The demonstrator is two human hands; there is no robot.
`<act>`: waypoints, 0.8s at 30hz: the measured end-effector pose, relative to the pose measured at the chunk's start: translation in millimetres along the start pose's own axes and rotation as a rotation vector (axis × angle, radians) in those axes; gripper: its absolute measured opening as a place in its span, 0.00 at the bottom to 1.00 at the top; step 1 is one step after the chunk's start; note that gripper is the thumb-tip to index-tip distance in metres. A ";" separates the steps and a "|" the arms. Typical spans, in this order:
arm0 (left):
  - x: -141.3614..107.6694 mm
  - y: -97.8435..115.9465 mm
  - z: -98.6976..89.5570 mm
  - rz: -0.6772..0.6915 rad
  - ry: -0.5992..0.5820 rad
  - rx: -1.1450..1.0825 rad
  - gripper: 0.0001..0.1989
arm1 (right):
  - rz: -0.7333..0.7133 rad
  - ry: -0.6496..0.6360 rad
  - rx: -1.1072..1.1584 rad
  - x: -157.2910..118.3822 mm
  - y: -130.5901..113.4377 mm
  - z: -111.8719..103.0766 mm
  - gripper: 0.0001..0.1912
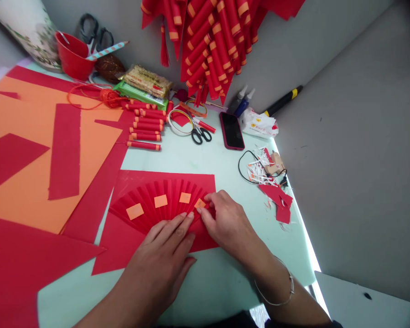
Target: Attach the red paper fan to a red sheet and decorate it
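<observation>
A pleated red paper fan (172,191) lies spread on a red paper sheet (105,255) in front of me. Across its folds sit small orange paper squares (160,201) in an arc. My left hand (162,255) rests flat on the fan's lower middle, fingers stretched out and holding nothing. At the fan's right side, my right hand (228,223) pinches the rightmost orange paper square (200,203) between thumb and forefinger. That square touches the pleats; part of the fan's lower edge is hidden under my hands.
Orange sheets (89,150) and red paper spread over the left side. Behind the fan lie red paper rolls (145,136), scissors (201,135), tape and a phone (232,131). Paper scraps (276,196) and a black cord are at right. A red cup (74,59) stands back left.
</observation>
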State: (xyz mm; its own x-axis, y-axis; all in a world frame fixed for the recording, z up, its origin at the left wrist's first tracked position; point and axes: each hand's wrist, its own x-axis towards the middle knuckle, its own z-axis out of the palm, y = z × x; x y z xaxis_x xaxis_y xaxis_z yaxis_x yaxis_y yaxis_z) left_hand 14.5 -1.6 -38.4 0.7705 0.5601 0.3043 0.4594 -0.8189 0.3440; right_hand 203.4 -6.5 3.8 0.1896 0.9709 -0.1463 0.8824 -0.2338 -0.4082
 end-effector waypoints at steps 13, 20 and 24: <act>-0.4 0.3 0.6 0.002 0.007 0.015 0.16 | -0.044 0.066 -0.141 -1.8 -2.4 8.3 0.09; 3.0 -0.1 -2.1 0.014 0.017 0.028 0.16 | -0.042 0.095 -0.189 -3.0 -4.3 10.9 0.07; 4.3 0.0 -2.4 0.013 0.012 0.032 0.17 | -0.033 0.091 -0.164 -1.6 -5.7 12.2 0.07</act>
State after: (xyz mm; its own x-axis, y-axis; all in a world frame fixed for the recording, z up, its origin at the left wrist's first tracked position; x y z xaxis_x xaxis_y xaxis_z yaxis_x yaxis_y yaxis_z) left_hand 16.7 1.2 -34.9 0.7715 0.5503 0.3194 0.4632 -0.8299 0.3109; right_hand 192.9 -7.4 -4.6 0.1911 0.9803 -0.0500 0.9457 -0.1975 -0.2581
